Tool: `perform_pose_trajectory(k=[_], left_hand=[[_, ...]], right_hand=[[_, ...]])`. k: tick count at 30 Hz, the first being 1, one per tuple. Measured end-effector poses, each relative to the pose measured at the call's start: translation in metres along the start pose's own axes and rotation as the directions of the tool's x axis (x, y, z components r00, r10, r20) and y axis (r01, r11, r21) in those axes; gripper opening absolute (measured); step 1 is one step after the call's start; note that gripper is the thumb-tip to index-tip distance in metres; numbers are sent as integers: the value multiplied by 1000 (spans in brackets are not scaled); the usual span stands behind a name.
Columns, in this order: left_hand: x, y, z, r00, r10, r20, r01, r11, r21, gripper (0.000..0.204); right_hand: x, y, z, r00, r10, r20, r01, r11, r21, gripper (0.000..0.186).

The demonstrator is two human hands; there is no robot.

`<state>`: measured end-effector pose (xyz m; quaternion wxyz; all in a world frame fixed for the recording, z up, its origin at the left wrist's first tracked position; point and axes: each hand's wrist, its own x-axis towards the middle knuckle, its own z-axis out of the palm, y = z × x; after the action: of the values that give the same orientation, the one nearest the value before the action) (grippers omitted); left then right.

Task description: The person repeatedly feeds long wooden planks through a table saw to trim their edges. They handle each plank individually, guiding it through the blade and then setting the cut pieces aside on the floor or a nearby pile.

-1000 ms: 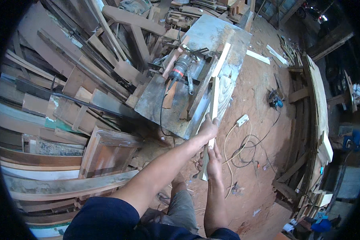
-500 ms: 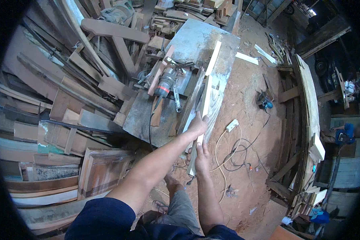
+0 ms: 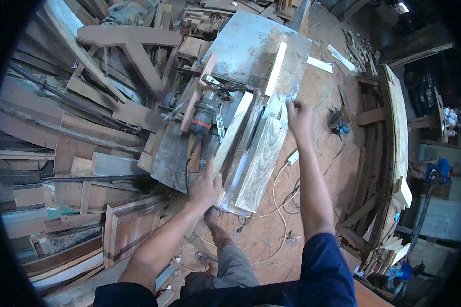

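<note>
Pale wood strip [image 3: 234,130]: held near its closer end by the left hand [image 3: 206,188], pointed away from it and slanted to the right.
Left grip: partly closed, with thumb and fingers set about the strip's end; how firmly it is pressed cannot be told.
Right hand [image 3: 299,117]: held by the table's right edge with its fingers curled in; whether anything is enclosed cannot be told.
Grained board [image 3: 264,158]: laid lengthwise between the two hands, its far end brought just beside the right one.
Dark rail [image 3: 243,138]: set between the strip and the grained board.
Second pale strip [image 3: 275,71]: placed beyond the right hand, slightly to its left.
Corded power tool [image 3: 204,115]: laid beyond the left hand, ringed by a red band, its black cord [image 3: 187,174] trailed back toward that hand.
Worktable [image 3: 241,36]: spread out beyond both hands, its grey top stained brown.
White socket block [image 3: 292,157]: seen on the floor beside the right forearm.
Blue-and-black tool [image 3: 339,123]: seen on the floor, right of the right hand.
Timber [image 3: 79,130]: piled left of the left hand.
</note>
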<state>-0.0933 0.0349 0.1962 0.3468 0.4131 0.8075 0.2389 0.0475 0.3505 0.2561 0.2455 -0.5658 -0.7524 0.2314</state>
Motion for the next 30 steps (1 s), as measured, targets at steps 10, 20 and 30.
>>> perform_pose_trajectory(k=[10,20,30], left_hand=[[97,-45,24,944,229,-237,-106,891,442,71],[40,20,-14,882,420,-213,-396,906,147,93],[-125,31,22,663,716,220,-684,698,-213,123]], right_hand=[[124,35,143,962,237,133,-159,888,-433,58],[-36,-52,-121,986,-137,-98,105,954,-280,39],[-249,-56,-212,833,412,368,-495,853,167,69]])
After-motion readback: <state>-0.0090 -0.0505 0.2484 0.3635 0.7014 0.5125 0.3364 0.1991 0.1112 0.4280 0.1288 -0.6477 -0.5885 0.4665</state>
